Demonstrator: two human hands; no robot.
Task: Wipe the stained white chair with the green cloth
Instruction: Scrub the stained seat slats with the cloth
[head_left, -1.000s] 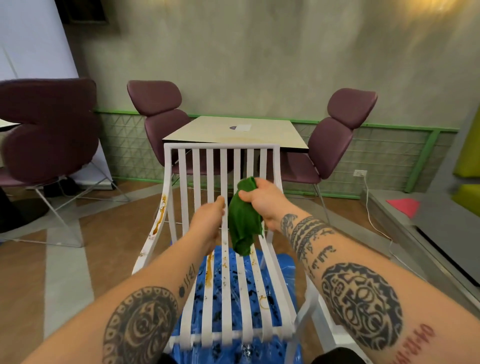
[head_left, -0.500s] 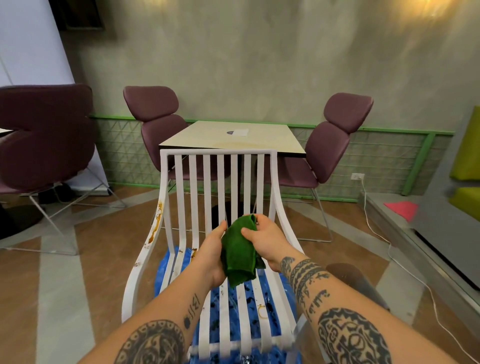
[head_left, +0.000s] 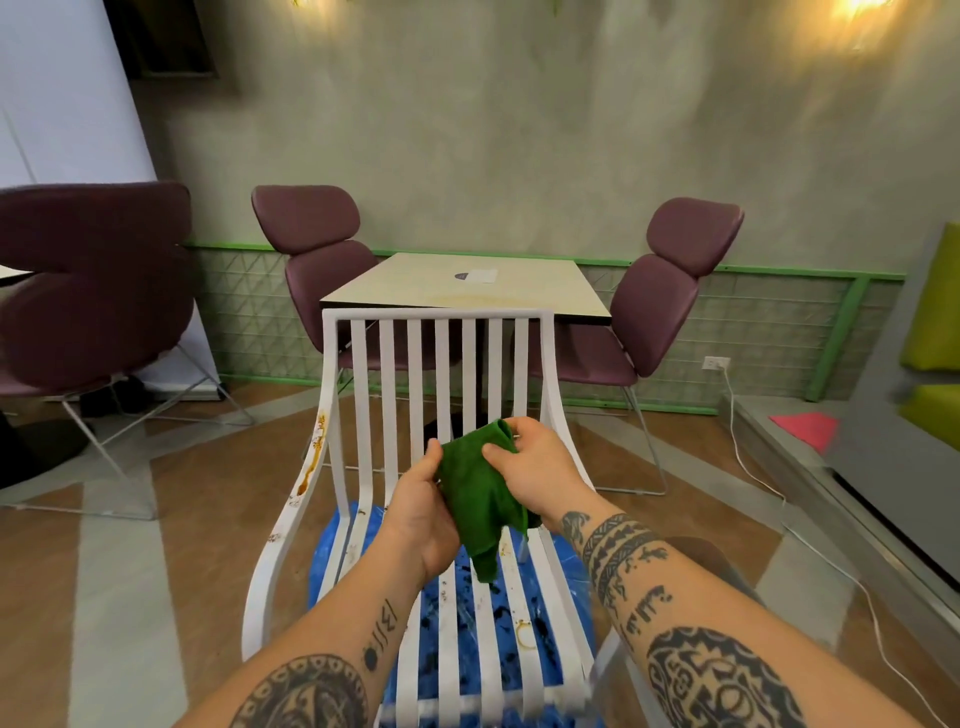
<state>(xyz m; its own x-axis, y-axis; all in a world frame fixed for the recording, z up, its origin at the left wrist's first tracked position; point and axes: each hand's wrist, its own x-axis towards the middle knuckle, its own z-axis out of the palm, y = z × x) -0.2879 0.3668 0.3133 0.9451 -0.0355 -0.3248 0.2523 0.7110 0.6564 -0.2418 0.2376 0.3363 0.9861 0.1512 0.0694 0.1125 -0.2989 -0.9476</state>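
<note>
Change: a moment ago my right hand (head_left: 540, 467) alone dangled the green cloth (head_left: 480, 499) by the backrest – now it sits lower, over the seat, with my left hand (head_left: 423, 512) joined in.
Meaning: I judge I'm bunching the cloth into a pad; wiping has not started.
Grip: both hands closed on the cloth, right pinching its top edge, left clasping its side.
Cloth: crumpled, a tail hanging just above the seat slats.
White chair (head_left: 332, 410): directly before me, above a blue sheet (head_left: 550, 618) on the floor.
Stains: brown drips down its left side rail (head_left: 317, 441) – dark specks and a brown ring on the seat slats.
</note>
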